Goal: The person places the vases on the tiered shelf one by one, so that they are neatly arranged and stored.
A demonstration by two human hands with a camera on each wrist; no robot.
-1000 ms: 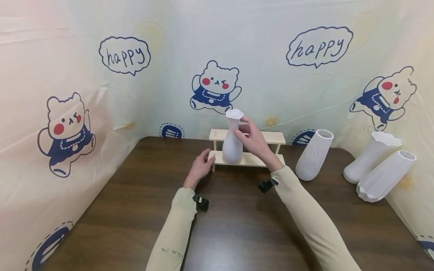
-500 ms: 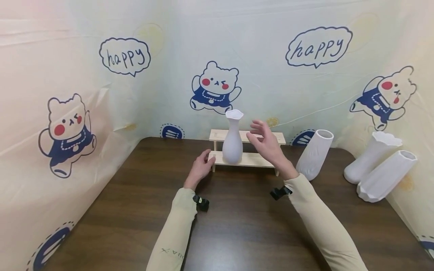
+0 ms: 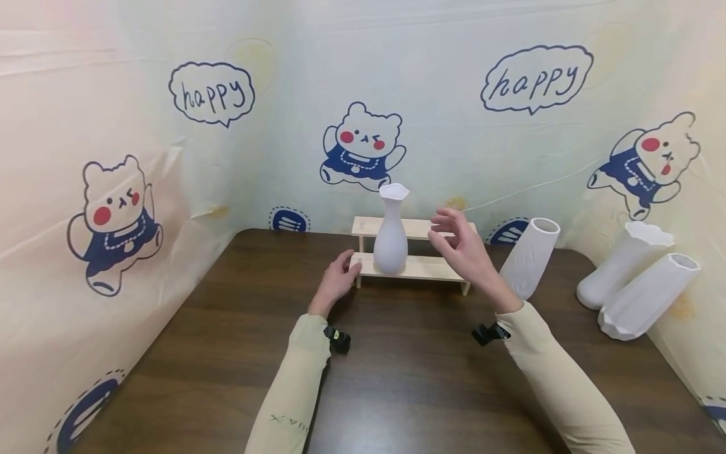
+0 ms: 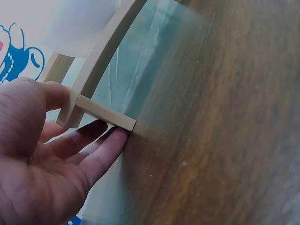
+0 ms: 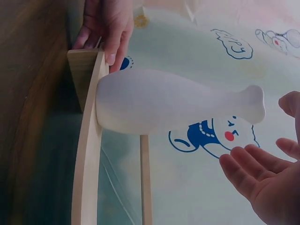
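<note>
A white vase (image 3: 391, 243) with a wavy rim stands upright on the lower step of a two-step wooden rack (image 3: 433, 268), towards its left end. My left hand (image 3: 333, 282) holds that left end. In the left wrist view the thumb lies on the step's end and the fingers (image 4: 105, 152) touch the short leg below. To the right of the vase, my right hand (image 3: 466, 251) hovers in front of the rack, apart from both. Its fingers are loosely bent with nothing between them, as the right wrist view also shows.
A white cylindrical vase (image 3: 533, 255) stands right of the rack, partly behind my right forearm. Further right are a scalloped-rim white vase (image 3: 624, 261) and a faceted white vase (image 3: 646, 299), close together. A printed cloth (image 3: 442, 75) hangs around the dark wooden table (image 3: 397, 372).
My right hand has let go of the white vase and moved right, away from it. The vase stays on the lower step. The left hand keeps its place at the rack's end.
</note>
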